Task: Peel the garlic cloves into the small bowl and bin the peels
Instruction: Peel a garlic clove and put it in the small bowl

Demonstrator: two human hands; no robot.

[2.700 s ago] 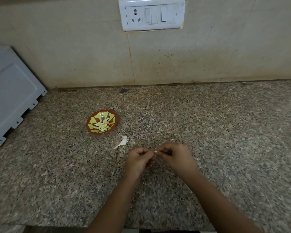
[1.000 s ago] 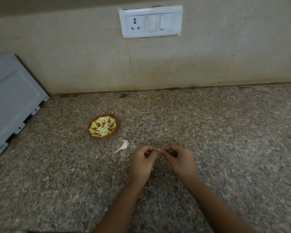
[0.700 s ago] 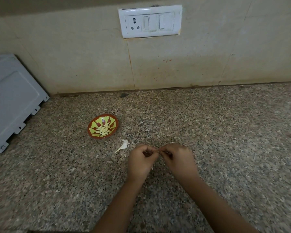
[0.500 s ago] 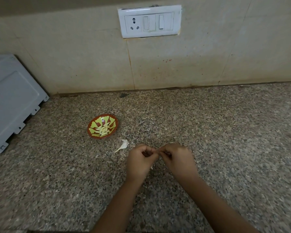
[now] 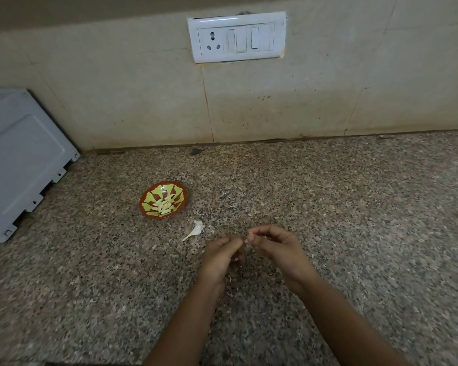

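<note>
Counter (image 5: 354, 207): left hand (image 5: 220, 256), curled, contents unclear, now off clove (image 5: 250, 236); right hand (image 5: 278, 249) pinches it.

Two slim forearms (image 5: 185, 320), bare from the lower frame edge to the wrists; bare left hand (image 5: 220, 257) and right hand (image 5: 278, 249), with slender fingers (image 5: 265, 230) and a short-trimmed fingernail (image 5: 250, 236) on the right.
</note>
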